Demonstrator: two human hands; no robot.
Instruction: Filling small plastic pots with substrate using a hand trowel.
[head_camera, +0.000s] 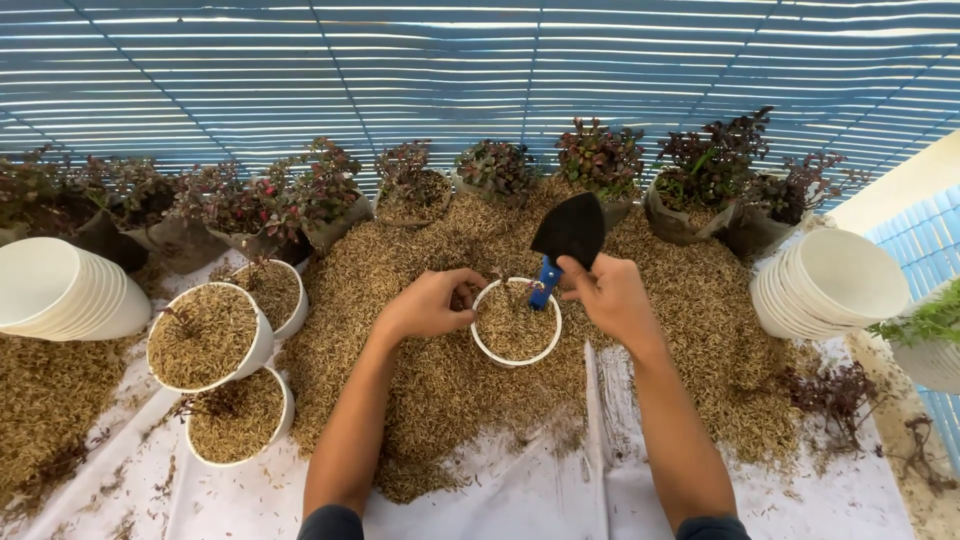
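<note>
Gripping a trowel (568, 236) (blade up), right hand (605, 293) hovers beside white pot (487, 349).

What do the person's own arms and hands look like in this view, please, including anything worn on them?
Both arms are bare from the wrists up to short dark sleeves, whose edges just show at the bottom of the picture. The left hand and right hand are bare too: no gloves, and no watch, ring or bracelet that I can make out.
</note>
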